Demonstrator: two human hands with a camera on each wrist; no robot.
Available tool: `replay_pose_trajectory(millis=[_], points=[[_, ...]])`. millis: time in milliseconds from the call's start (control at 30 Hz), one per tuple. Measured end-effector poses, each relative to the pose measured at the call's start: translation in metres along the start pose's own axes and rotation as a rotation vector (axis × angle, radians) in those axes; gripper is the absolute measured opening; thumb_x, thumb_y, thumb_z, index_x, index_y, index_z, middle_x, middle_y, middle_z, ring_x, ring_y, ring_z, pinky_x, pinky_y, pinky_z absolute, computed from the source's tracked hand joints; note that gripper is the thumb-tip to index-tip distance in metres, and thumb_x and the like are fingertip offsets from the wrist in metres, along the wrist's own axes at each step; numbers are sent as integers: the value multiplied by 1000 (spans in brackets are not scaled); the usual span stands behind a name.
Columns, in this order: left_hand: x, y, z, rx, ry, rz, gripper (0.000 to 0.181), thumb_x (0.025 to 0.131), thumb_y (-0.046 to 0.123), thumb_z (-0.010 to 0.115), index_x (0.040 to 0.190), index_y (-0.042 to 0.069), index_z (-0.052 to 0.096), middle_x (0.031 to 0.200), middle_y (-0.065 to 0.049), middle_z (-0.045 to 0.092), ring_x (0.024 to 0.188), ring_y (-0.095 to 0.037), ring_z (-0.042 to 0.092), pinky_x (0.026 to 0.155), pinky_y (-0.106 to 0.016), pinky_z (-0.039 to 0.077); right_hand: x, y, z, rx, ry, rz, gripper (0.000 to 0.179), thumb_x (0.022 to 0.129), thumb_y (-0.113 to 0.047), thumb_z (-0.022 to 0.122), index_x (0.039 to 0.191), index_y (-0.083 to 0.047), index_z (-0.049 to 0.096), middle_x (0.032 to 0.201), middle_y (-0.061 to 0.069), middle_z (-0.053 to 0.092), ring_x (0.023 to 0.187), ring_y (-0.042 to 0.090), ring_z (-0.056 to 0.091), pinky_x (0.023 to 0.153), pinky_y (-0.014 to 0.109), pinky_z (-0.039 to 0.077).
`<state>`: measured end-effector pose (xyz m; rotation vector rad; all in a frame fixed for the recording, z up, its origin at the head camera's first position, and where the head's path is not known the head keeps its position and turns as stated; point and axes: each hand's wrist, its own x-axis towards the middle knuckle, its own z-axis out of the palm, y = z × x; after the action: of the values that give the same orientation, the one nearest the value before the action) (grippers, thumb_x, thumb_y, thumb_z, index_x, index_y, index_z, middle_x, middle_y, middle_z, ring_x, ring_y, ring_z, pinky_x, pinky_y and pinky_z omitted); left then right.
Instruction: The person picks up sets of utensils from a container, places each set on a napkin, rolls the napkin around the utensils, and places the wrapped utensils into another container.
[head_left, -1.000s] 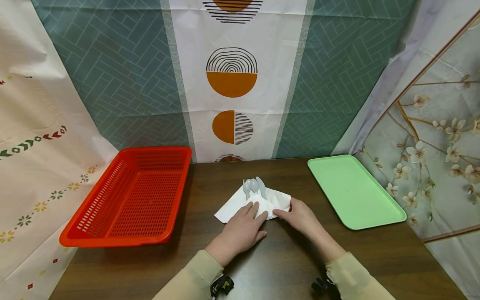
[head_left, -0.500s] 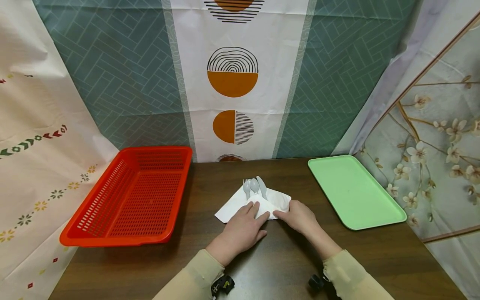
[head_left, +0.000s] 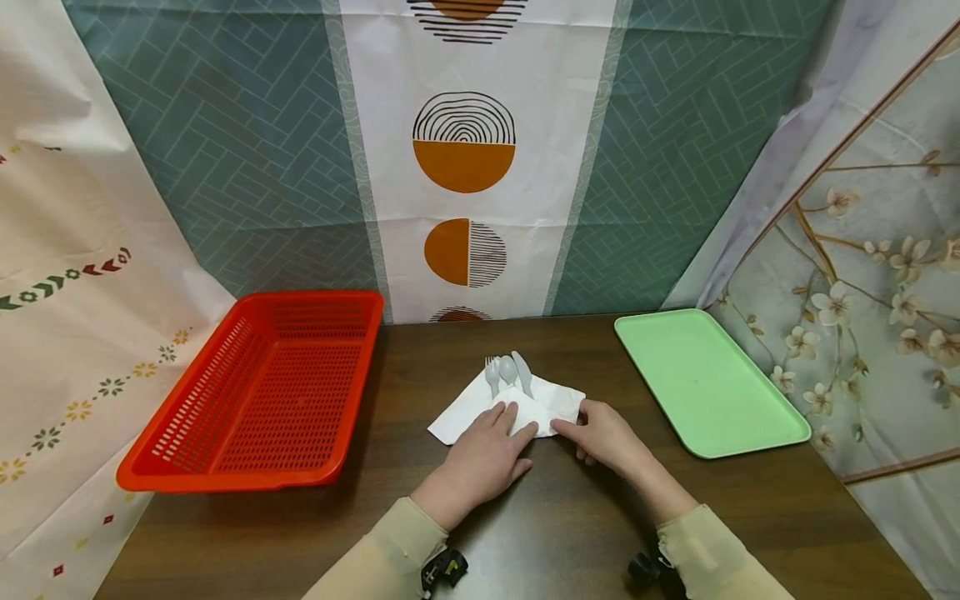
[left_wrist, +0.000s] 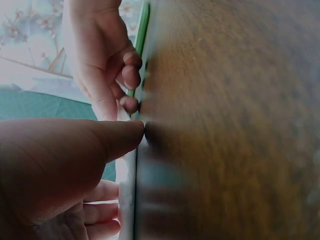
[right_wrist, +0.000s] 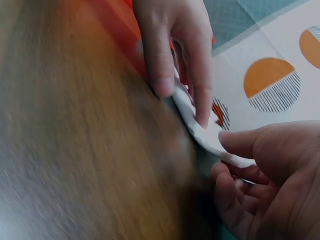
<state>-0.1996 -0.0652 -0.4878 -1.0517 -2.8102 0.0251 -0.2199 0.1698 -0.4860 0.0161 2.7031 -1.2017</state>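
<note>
A white paper napkin (head_left: 459, 415) lies partly folded at the middle of the table. A grey plastic fork (head_left: 492, 374), spoon (head_left: 508, 371) and knife (head_left: 522, 372) stick out at its far side, their lower parts hidden under a fold. My left hand (head_left: 483, 457) rests on that fold with extended fingers, pressing it down. At the napkin's right edge, my right hand (head_left: 609, 437) pinches the paper between thumb and fingers. In the right wrist view, the edge of the napkin (right_wrist: 207, 137) is slightly raised where that thumb (right_wrist: 245, 143) meets it.
To the left stands a red perforated basket (head_left: 142, 482) with nothing visible inside. A light green tray (head_left: 712, 383) lies at the right of the brown table (head_left: 555, 533). Patterned cloths (head_left: 465, 167) hang behind and at both sides.
My right hand has shifted very slightly to the right, with the pinched napkin edge pulled a little outward. My left hand keeps its place on the fold.
</note>
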Motion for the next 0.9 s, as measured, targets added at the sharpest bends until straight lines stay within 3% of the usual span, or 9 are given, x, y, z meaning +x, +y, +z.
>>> replay_pose_trajectory(millis=[200,333,467,600,900], points=[[-1,-1,1,-2,16,6,52,108,45,71,155,23,66,158,-21,59,147,-37,56,121,-45,46,1,-2,13,-20,60,-97,25,97,-23,87,95,-9,66,76,1,65,60,16,63,59,31,53],[-1,-2,1,14,48,14,52,107,46,73,153,22,67,155,-21,61,144,-37,58,119,-45,47,0,-3,17,-44,141,-201,22,95,-17,88,89,-14,67,84,-3,68,77,15,63,73,34,52],[0,-3,2,33,78,26,52,106,46,74,151,22,68,152,-21,63,142,-37,60,118,-45,49,1,-2,21,-51,191,-306,24,94,-12,89,84,-18,69,103,-3,73,97,18,69,89,39,58],[1,-3,2,39,85,32,52,105,47,74,150,22,68,152,-21,64,141,-38,61,117,-45,49,3,0,23,-34,190,-391,24,95,-9,89,83,-21,71,119,-2,76,110,21,73,95,40,62],[2,-8,3,-6,80,46,50,105,47,74,149,22,70,154,-20,63,142,-35,60,120,-44,46,5,8,25,-2,156,-467,19,97,-9,87,89,-23,76,128,0,77,117,19,73,97,40,61]])
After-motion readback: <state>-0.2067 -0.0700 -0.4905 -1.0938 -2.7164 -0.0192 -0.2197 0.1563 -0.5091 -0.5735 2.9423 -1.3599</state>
